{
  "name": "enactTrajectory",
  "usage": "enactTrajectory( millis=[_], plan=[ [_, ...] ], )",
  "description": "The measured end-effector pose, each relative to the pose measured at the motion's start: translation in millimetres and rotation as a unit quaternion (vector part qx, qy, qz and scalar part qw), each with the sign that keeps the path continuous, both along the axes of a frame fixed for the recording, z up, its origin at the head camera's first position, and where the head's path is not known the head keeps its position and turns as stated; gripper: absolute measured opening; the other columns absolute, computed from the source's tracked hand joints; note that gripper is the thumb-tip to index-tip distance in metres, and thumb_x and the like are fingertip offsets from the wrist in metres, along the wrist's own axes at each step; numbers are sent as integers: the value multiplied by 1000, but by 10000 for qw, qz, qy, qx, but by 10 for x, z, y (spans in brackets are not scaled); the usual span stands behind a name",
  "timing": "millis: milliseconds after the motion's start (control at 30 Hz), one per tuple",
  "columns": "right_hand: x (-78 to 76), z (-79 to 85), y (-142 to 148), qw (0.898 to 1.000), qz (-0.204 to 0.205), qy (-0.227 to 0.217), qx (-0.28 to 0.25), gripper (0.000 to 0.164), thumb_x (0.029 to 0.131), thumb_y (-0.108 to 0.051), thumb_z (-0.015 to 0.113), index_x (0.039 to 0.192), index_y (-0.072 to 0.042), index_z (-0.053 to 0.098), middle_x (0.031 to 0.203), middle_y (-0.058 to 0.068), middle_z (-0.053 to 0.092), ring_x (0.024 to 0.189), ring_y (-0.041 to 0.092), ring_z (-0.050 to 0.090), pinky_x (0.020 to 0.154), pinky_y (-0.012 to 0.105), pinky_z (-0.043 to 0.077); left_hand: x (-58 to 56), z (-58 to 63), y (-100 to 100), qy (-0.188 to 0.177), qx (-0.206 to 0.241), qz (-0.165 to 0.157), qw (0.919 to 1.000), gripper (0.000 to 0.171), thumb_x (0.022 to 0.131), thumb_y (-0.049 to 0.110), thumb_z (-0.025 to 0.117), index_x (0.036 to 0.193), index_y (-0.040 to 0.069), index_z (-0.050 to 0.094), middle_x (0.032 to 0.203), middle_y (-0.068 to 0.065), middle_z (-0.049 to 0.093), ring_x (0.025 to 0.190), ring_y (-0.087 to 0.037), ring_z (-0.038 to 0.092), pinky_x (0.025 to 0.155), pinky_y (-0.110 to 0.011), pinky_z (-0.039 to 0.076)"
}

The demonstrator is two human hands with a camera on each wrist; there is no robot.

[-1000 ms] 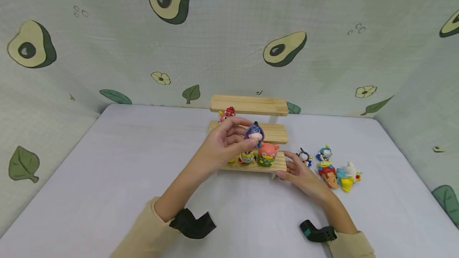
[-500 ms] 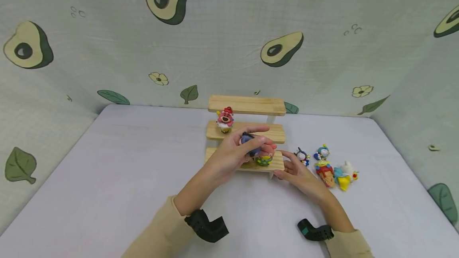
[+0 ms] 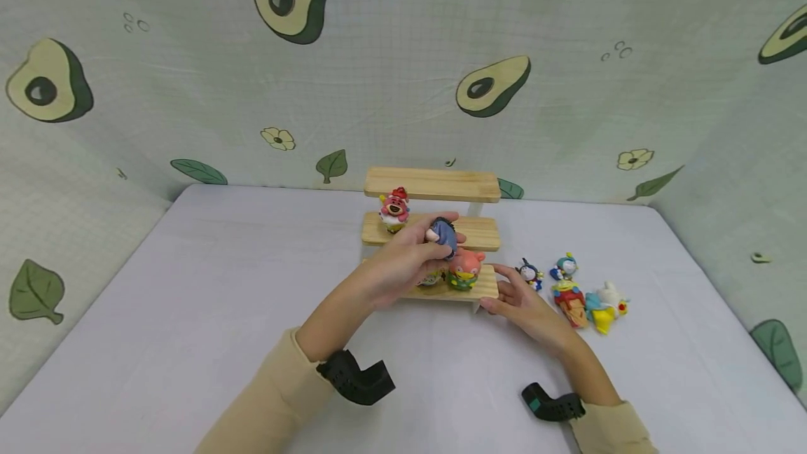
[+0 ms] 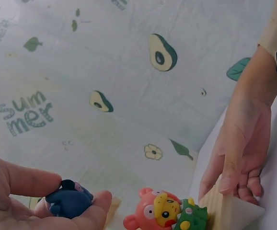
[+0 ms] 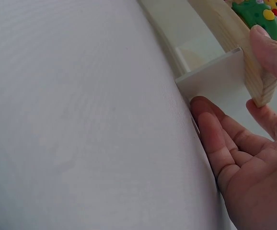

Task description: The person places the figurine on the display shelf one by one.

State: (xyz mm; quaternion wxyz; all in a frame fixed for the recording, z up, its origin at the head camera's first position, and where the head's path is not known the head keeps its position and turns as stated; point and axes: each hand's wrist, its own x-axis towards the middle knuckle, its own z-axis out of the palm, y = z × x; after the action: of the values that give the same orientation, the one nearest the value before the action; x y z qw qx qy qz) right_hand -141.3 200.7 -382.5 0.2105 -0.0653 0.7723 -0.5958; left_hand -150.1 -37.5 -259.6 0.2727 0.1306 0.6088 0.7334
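Observation:
My left hand point(image 3: 400, 258) pinches a blue donkey figurine point(image 3: 443, 237) between thumb and fingers, over the lower part of a three-tier wooden display shelf point(image 3: 435, 184). The donkey's muzzle points left in the head view; its dark blue body point(image 4: 70, 201) shows in the left wrist view. Just below it, a pink figurine in green point(image 3: 465, 268) stands on the bottom board, beside another figurine point(image 3: 431, 277) partly covered by my hand. My right hand point(image 3: 526, 307) grips the right end of that board, thumb point(image 5: 268, 45) on its front edge and fingers near the white side support point(image 5: 215, 74).
A pink bear figurine with a red top point(image 3: 394, 210) stands at the left of the middle board. Right of my right hand, several figurines lie on the white tabletop, among them a red and brown one point(image 3: 570, 303) and a white, blue and yellow one point(image 3: 607, 307).
My left hand dips with the donkey in front of the pink figurine, then rises again. The donkey has turned from facing the head camera to facing left. My right hand keeps its hold.

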Motion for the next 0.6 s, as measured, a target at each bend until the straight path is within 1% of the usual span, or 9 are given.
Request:
enactTrajectory(
  millis=[67,133,233,333,367,433,500,567,600],
  plan=[
    [-1,-4,1,10000,21,57,-17,70,92,-25,59,145,-12,16,137,23,42,109,17,54,86,25,47,-13,7,-13,317,-252,70,9992,48,98,1,40,143,8,27,136,-19,41,125,-28,47,106,-39,36],
    [1,-5,3,10000,24,92,-14,69,92,-25,59,145,-12,17,137,24,42,108,17,54,86,25,47,-33,15,-19,801,-632,163,9947,49,97,7,46,143,12,28,131,-17,47,121,-26,52,102,-37,41],
    [2,-6,6,9999,19,102,8,69,92,-25,59,145,-13,17,138,23,42,109,18,54,87,25,47,-69,40,-15,1529,-1104,262,9817,51,94,15,55,141,18,34,119,-12,53,107,-25,59,90,-34,50],
    [3,-1,6,10000,6,77,45,68,92,-25,59,145,-15,18,138,21,43,111,18,54,88,26,46,-105,80,0,2026,-1397,315,9687,50,90,21,62,137,21,43,112,-8,52,95,-24,61,77,-29,53],
    [4,1,5,10000,-10,57,59,68,92,-26,59,145,-16,18,138,21,43,112,18,54,88,27,46,-113,97,6,2089,-1426,337,9669,49,89,22,63,135,21,46,112,-8,51,94,-23,62,76,-29,53],
    [6,3,3,9999,-19,49,89,68,91,-26,59,145,-17,19,138,20,43,112,19,54,89,27,46,-130,129,14,2083,-1481,378,9660,47,89,23,64,133,19,49,112,-8,52,94,-20,63,77,-28,54],
    [7,4,3,9999,1,68,87,68,92,-26,59,145,-16,18,138,22,43,112,20,53,89,28,46,-149,160,17,1963,-1324,397,9708,45,92,22,59,135,15,46,117,-12,51,99,-23,63,82,-30,53],
    [10,7,1,9999,2,67,102,69,92,-26,59,145,-15,18,138,22,43,111,21,53,88,29,47,-164,198,13,1781,-1088,398,9772,43,97,19,50,138,10,42,123,-16,47,105,-30,62,86,-33,52],
    [10,7,2,9999,15,75,114,69,92,-27,59,145,-14,17,138,23,43,112,22,53,88,29,47,-173,217,9,1734,-1014,397,9788,42,99,18,45,140,9,39,127,-18,46,107,-33,61,87,-33,51]
  ],
)
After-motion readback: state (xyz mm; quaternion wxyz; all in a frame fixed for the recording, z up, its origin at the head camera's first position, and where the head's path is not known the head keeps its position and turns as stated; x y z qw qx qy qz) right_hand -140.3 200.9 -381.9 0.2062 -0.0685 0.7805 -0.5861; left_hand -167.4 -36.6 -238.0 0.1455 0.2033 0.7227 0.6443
